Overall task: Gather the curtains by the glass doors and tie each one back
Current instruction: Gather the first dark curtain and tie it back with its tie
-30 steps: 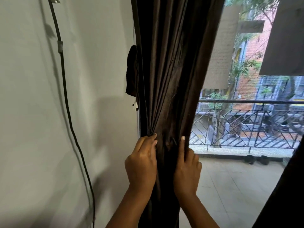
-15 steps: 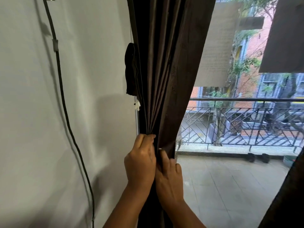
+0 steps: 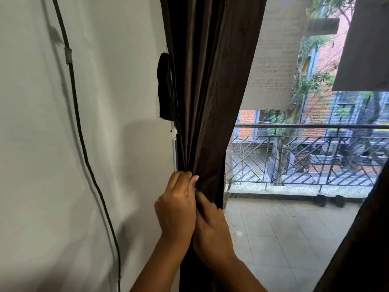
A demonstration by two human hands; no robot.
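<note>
Both hands work low in the centre of the frame, on the dark brown curtain [image 3: 212, 98] that hangs from the top centre down past them. Left hand [image 3: 175, 209] has its fingers curled round the gathered pleats, gripping the bunch from its wall side; right hand [image 3: 212, 230] lies touching it, just below and to the right, fingers bent into the cloth, though whether they close fully round the fabric cannot be told because the folds hide the tips. The step in hand seems to be the gathering, with the tying not yet begun. To do it well, I judge the right hand should draw in the loose right edge of the drape until every pleat sits in one grip, keeping the folds stacked, not twisted. A dark tie-back strap [image 3: 166, 87] hangs at centre left, above the hands, against the curtain's left edge beside the white wall [image 3: 115, 102], near enough to reach upward. Left of the curtain the wall and a black cable [image 3: 79, 114] close things in; to the right the glass door [image 3: 294, 218] bounds the reach. A second curtain [image 3: 362, 239] edges the lower right corner.
</note>
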